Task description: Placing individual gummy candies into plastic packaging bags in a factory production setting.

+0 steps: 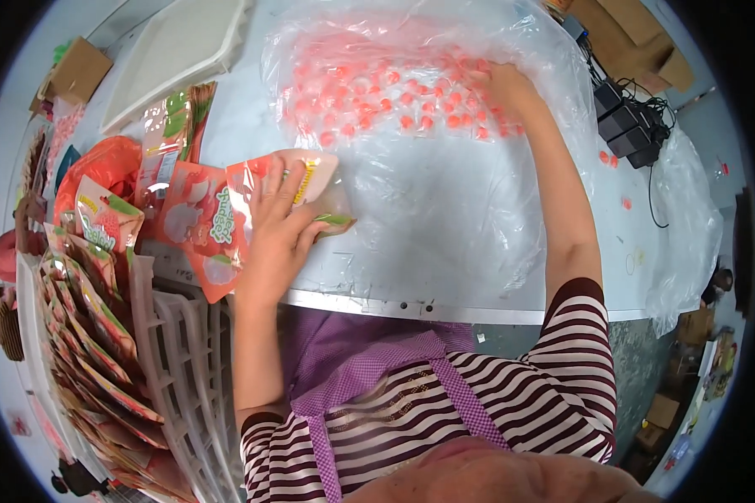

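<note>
My left hand [278,225] lies with its fingers stretched out on a red and white printed pouch [236,180] with a clear lower part, near the table's front edge. Another red pouch [195,210] lies beside it, partly underneath. My right arm reaches to the far side of the table. There my right hand [509,88] is at the right end of a spread of small red round pieces [386,102] on clear plastic sheeting [445,180]. Its fingertips are lost among the pieces and the plastic, so what they hold is hidden.
A stack of pouches [195,117] and a red bag [101,168] sit to the left. Many filled-looking pouches [101,335] stand in a white plastic crate [184,352]. A white tray [172,54] lies at the far left, black power adapters [625,117] with cables at the right.
</note>
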Demonstrator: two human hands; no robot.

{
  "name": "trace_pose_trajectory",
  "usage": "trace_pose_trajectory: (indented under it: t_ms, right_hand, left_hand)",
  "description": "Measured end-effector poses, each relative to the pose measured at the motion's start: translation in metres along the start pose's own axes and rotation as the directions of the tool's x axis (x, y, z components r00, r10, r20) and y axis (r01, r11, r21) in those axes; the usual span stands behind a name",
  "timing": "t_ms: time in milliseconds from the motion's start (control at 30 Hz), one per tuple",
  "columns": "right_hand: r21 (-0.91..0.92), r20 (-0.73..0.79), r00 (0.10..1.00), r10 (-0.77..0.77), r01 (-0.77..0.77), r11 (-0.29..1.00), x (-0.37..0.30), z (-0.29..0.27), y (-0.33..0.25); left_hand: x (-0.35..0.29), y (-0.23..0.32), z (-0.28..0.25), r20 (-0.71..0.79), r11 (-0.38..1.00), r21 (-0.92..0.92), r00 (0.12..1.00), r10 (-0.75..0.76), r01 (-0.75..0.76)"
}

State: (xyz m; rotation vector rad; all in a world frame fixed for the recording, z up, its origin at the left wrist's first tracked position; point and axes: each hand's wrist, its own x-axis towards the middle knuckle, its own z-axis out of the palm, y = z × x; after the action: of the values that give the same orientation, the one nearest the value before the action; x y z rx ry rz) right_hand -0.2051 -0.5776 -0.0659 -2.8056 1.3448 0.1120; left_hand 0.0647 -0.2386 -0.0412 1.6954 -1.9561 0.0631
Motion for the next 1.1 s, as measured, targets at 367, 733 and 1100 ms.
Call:
trace_pose_trajectory:
  t_ms: [367,733,1100]
  right_hand:
    - [0.332,-0.367,0.929,-0.052,0.183,0.925,-0.021,0.045,-0.050]
    - [0.670,-0.340,0.910,-0.238,0.412,0.618,-0.087,0.027,-0.093]
    - [0.261,-0.372,0.915,-0.155,0.264,0.929,-0.187,0.037,-0.115]
  left_hand:
    - [-0.005,0.016,-0.040,0.131,0.931,0.366,0.990,-0.046,-0.005]
    - [-0.036,-0.028,0.047,-0.107,0.982,0.120,0.985,-0.134,0.147]
    - [-0.038,-0.029,0.052,-0.126,0.980,0.112,0.981,-0.150,0.164]
